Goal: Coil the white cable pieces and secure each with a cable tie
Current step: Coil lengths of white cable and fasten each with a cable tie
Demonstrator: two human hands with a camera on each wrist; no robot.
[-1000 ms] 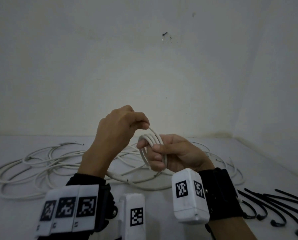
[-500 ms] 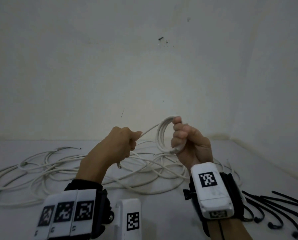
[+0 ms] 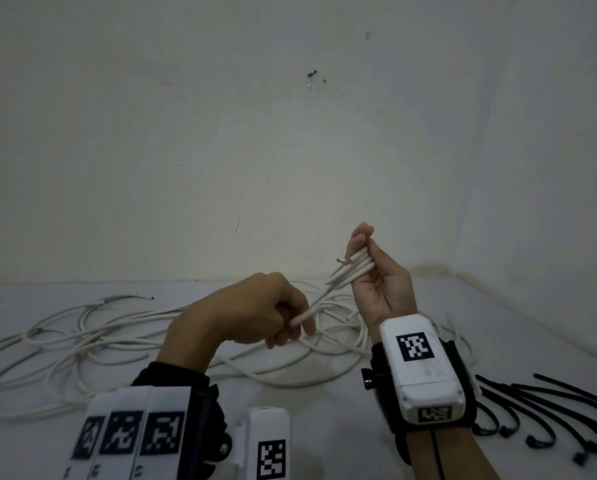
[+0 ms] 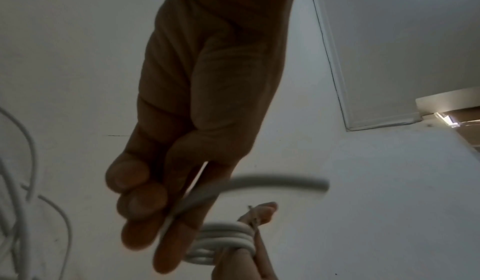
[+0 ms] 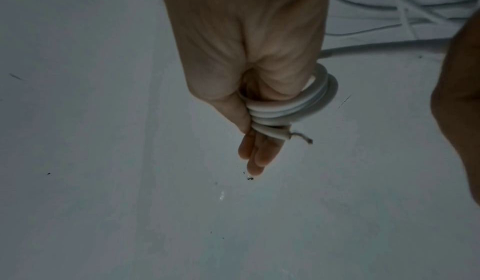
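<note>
The right hand [image 3: 376, 289] is raised above the tabletop [image 3: 324, 427], palm toward the camera. Its fingers [image 5: 255, 153] are nearly straight and point upward. Several turns of the white cable [image 3: 354, 271] are wound around these fingers, and the thumb presses the turns against them. The stripped cable end [image 5: 301, 137] projects just past the uppermost turn.

From the coil, one free strand runs down and left to the left hand [image 3: 252, 317]. The fingers [image 4: 140, 202] of that hand are curled, pinching the strand [image 4: 197, 198].

The loose white cable pieces [image 3: 82, 341] lie tangled on the tabletop behind both hands. The black cable ties [image 3: 549, 417] lie on the tabletop to the right, apart from both hands.
</note>
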